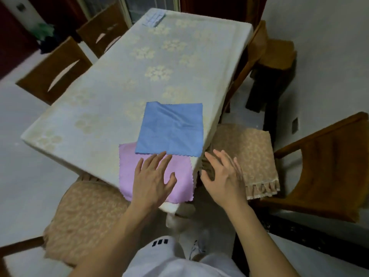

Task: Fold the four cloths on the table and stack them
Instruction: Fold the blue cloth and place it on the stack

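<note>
Pink cloth [151, 172] lay flat at the near corner of the table [95, 92], and your left hand [153, 180] rested on it with fingers spread wide, holding nothing. Your right hand [223, 176] hung open beside the table's corner, over the chair cushion [253, 152], fingers straight and holding nothing. The blue cloth [171, 128] lay flat just past the pink one, overlapping its far edge, and a checked cloth [153, 18] sat at the far end.

A home dining room: a long table [111, 90] under a floral tablecloth, wooden chairs [54, 72] with cushioned seats [249, 148] around it, a pale tiled floor, and a glazed door beyond the far end.
</note>
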The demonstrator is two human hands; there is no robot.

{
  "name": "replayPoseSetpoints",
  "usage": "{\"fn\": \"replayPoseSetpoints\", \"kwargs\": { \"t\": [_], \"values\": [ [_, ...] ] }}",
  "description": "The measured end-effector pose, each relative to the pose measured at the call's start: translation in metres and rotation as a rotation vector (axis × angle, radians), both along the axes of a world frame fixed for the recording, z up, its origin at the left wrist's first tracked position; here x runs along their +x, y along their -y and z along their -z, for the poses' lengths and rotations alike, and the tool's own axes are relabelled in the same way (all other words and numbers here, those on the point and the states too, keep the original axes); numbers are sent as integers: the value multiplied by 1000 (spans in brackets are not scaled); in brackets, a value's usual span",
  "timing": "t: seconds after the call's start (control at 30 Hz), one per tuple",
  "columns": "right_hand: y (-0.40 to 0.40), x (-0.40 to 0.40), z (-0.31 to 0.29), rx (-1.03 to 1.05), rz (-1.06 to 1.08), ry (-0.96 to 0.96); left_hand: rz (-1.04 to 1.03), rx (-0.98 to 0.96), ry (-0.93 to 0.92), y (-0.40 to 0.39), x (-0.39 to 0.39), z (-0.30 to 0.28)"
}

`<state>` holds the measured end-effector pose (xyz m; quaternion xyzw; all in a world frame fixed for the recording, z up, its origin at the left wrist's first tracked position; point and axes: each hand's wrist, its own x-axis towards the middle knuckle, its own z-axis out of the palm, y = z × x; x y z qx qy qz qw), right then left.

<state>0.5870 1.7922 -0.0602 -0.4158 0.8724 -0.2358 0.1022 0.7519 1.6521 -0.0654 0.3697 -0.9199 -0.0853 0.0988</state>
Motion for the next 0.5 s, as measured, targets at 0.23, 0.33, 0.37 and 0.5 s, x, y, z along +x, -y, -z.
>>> {"fn": "replayPoseSetpoints", "kwargs": {
  "t": [0.23, 0.33, 0.37, 0.5],
  "values": [
    [51, -22, 14, -40, -159, -63, -102, -82, 14, 27, 6, 8],
    [70, -26, 27, -42, -228, -166, -90, -131, 60, 49, 13, 19],
    [76, -27, 32, -42, -248, -203, -75, -139, 79, 56, 17, 24],
    [95, -30, 54, -13, -287, -274, 1, -149, 120, 92, 30, 46]
  ]
}}
